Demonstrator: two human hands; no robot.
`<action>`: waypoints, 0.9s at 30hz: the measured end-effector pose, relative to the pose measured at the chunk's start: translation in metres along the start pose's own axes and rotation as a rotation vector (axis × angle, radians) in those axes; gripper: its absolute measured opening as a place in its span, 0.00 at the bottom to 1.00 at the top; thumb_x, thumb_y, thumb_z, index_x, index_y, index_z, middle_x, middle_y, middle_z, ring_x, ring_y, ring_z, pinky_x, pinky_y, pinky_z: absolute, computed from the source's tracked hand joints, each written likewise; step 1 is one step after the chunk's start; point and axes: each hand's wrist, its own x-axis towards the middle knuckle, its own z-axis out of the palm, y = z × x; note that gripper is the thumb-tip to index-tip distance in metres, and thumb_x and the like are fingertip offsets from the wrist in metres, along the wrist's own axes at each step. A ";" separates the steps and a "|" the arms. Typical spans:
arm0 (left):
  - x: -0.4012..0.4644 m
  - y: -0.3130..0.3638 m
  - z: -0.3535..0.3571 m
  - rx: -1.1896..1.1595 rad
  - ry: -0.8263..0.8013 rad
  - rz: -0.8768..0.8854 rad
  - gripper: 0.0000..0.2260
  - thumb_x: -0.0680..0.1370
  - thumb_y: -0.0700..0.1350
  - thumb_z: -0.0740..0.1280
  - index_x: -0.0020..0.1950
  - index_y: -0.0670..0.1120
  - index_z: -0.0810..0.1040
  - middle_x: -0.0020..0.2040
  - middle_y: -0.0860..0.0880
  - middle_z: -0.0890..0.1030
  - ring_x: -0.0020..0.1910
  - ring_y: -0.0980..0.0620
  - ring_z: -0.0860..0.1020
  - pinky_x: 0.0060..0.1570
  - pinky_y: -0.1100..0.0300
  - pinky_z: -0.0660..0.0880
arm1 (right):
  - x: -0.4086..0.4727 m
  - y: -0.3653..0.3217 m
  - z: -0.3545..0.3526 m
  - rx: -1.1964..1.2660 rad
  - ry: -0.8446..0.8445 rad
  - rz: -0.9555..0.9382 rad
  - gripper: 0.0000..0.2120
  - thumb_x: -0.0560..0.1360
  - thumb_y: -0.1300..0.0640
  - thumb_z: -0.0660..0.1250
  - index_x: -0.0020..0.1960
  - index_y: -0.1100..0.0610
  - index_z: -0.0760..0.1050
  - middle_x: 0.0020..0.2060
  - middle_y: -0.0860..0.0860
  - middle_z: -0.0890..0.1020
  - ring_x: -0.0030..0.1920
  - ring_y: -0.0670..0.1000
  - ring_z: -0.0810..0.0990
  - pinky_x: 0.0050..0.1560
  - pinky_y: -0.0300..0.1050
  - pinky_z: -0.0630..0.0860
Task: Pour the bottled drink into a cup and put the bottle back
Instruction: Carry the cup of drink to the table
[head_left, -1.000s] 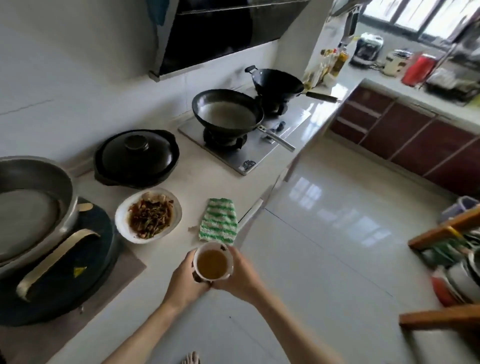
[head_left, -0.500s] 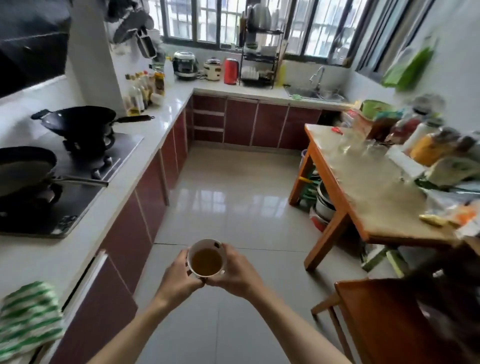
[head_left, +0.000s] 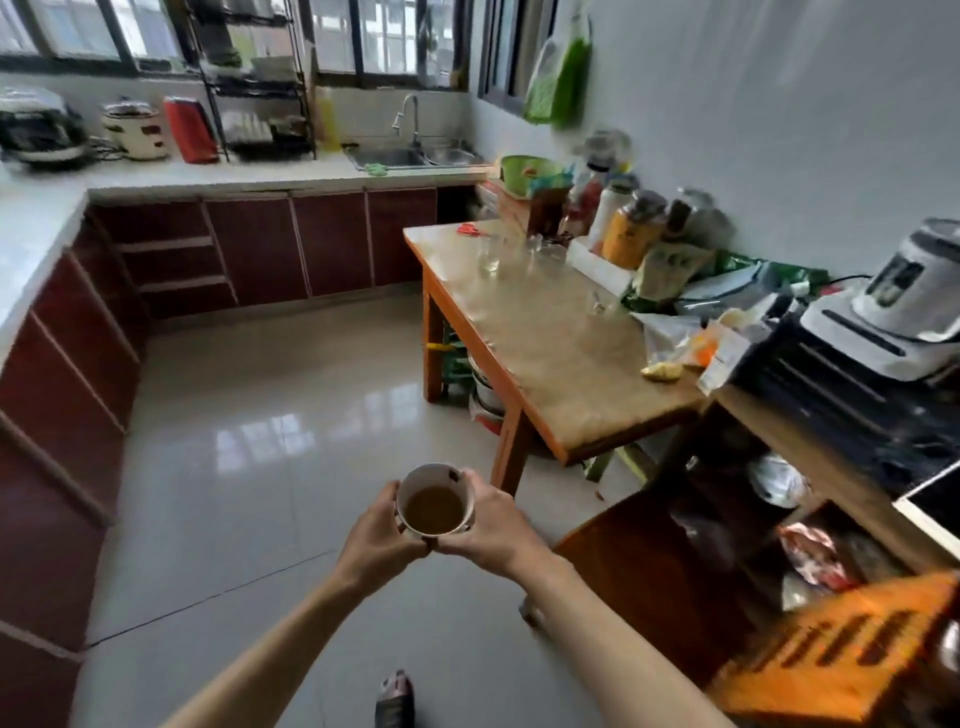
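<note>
A white cup (head_left: 435, 477) filled with brown drink is held out in front of me over the tiled floor. My left hand (head_left: 378, 532) wraps its left side and my right hand (head_left: 493, 519) wraps its right side. Both hands grip the cup together, level and upright. Several bottles and jars (head_left: 626, 228) stand at the back of a wooden table (head_left: 550, 343) to the right; which of them is the drink bottle I cannot tell.
A white counter (head_left: 31, 228) with dark red cabinets runs along the left and back, with a sink (head_left: 410, 156) and appliances. A wooden shelf unit (head_left: 810, 467) with a blender stands at right. A slippered foot (head_left: 396, 696) shows below.
I have turned right, away from the stove counter toward the wooden table. The cup stays held in both hands throughout.
</note>
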 end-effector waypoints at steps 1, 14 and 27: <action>0.022 0.004 0.008 -0.004 -0.026 0.016 0.30 0.65 0.35 0.79 0.61 0.50 0.71 0.54 0.49 0.80 0.54 0.50 0.80 0.54 0.59 0.78 | 0.010 0.007 -0.012 -0.001 0.022 0.021 0.41 0.64 0.44 0.80 0.72 0.48 0.66 0.63 0.47 0.79 0.62 0.48 0.78 0.61 0.44 0.78; 0.258 0.074 0.091 0.037 -0.322 0.165 0.32 0.65 0.38 0.81 0.62 0.52 0.70 0.54 0.57 0.76 0.53 0.59 0.76 0.47 0.72 0.71 | 0.136 0.084 -0.143 0.043 0.266 0.283 0.35 0.65 0.46 0.78 0.68 0.43 0.67 0.60 0.43 0.80 0.60 0.46 0.79 0.60 0.49 0.79; 0.403 0.119 0.191 0.173 -0.319 0.112 0.28 0.60 0.39 0.78 0.57 0.49 0.74 0.51 0.51 0.81 0.51 0.50 0.80 0.42 0.64 0.73 | 0.234 0.198 -0.238 0.075 0.215 0.375 0.41 0.65 0.45 0.77 0.73 0.46 0.62 0.62 0.47 0.80 0.60 0.51 0.80 0.58 0.48 0.78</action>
